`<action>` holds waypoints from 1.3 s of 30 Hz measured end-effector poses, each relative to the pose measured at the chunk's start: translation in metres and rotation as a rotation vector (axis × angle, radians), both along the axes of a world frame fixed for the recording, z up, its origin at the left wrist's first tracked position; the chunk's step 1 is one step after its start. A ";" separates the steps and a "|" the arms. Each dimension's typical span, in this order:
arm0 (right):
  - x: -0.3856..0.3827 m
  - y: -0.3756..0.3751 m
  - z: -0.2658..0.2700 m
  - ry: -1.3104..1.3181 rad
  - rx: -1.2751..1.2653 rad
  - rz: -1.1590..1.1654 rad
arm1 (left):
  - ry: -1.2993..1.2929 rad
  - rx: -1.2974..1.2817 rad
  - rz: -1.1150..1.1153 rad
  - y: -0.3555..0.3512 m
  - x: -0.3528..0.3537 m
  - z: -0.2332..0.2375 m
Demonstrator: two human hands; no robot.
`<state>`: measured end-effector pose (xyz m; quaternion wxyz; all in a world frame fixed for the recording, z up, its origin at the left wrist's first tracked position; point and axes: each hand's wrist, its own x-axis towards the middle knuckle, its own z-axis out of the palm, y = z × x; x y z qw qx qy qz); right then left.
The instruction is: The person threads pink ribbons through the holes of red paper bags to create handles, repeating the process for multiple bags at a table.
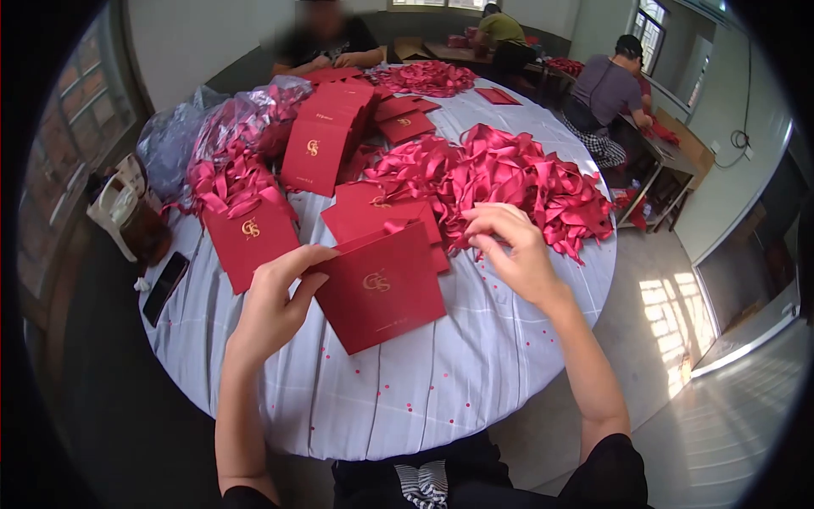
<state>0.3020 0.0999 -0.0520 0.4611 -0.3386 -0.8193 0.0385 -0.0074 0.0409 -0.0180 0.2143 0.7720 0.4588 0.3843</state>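
Note:
My left hand (pixel 284 293) pinches the upper left corner of a red card bag (pixel 381 293) with a gold emblem, tilted above the cloth. A bit of ribbon shows at the bag's top edge. My right hand (pixel 513 254) is raised to the right of the bag, apart from it, at the front edge of a big heap of red ribbons (pixel 509 178). Its fingers are curled; whether a ribbon strand lies between them is hard to make out. Behind the held bag lie more red bags (pixel 356 212), and another bag with ribbon (pixel 250 233) lies left.
A round table with a white cloth (pixel 381 424) bears stacked red bags (pixel 314 148), a plastic bag of ribbons (pixel 246 119) and a phone (pixel 166 287). A jug (pixel 140 225) stands at the left edge. One person sits across; others work at tables behind right.

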 end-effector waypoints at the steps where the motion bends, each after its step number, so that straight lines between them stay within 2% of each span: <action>1: -0.009 -0.005 0.007 0.136 -0.111 0.058 | 0.006 0.046 -0.008 0.003 0.001 -0.001; 3: -0.031 -0.016 0.020 0.342 -0.249 0.185 | -0.029 0.004 -0.033 0.008 0.001 -0.004; 6: -0.062 -0.028 0.032 0.334 -0.243 0.304 | -0.097 -0.127 -0.039 0.016 -0.001 -0.011; 7: -0.073 -0.034 0.034 0.409 -0.395 0.366 | -0.134 -0.175 -0.059 0.017 -0.002 -0.012; 8: -0.079 -0.035 0.034 0.333 -0.399 0.390 | -0.140 -0.207 -0.076 0.018 -0.004 -0.012; 12: -0.109 -0.042 0.022 0.306 -0.507 0.314 | -0.288 -0.301 -0.116 0.021 -0.012 -0.022; 18: -0.127 -0.048 0.002 0.293 -0.414 0.130 | -0.426 -0.357 -0.170 0.021 -0.017 -0.030; 20: -0.130 -0.048 0.000 0.260 -0.255 0.080 | -0.419 -0.330 -0.174 0.022 -0.017 -0.032; 24: -0.133 -0.051 -0.003 0.257 -0.285 0.052 | -0.432 -0.289 -0.163 0.018 -0.012 -0.032; 33: -0.130 -0.061 0.003 0.204 -0.227 -0.045 | -0.218 -0.018 -0.066 0.000 0.004 -0.016; 34: -0.130 -0.064 0.005 0.199 -0.218 -0.059 | -0.199 0.100 -0.054 -0.001 0.008 -0.016; 37: -0.129 -0.072 0.007 0.153 -0.166 -0.117 | -0.152 0.193 -0.017 -0.012 0.020 -0.008; 39: -0.128 -0.076 0.008 0.160 -0.157 -0.121 | -0.016 0.327 0.022 -0.018 0.026 -0.002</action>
